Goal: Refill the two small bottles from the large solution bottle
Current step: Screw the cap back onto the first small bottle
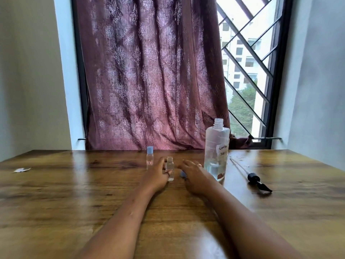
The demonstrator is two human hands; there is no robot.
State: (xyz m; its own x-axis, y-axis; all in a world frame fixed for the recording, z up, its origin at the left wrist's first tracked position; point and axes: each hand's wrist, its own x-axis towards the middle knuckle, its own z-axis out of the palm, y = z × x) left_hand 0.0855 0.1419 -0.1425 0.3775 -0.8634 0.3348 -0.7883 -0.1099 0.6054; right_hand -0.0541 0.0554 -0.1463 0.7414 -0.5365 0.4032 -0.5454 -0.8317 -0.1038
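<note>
On the wooden table (74, 193), in the single head view, three bottles are standing upright: two small ones and one large. Farthest left, the capped small bottle (150, 158) is wearing a blue cap and showing a red-edged sticker, and it is standing just beside the fingers of the left hand (155, 174). That hand is gripping the uncapped small bottle (170, 170), with the thumb curling across its front and the fingers wrapping behind it; the bottle's base is resting on the table. To its right, the right hand (194, 174) is lying palm down with its fingers stretched out and holding nothing, one ring (199, 165) showing on a finger. One loose blue cap (182, 173) is peeking out beneath the thumb side of this hand; I cannot tell whether the hand is touching it. Just right of that hand, the large solution bottle (216, 148) is standing uncapped, carrying a handwritten label and holding clear liquid low down. Farther right, one black pump head with its long dip tube (252, 177) is lying flat. One paper scrap (22, 170) is lying far left. Behind the table, a purple patterned curtain (149, 71) is hanging beside a window grille (248, 53).
</note>
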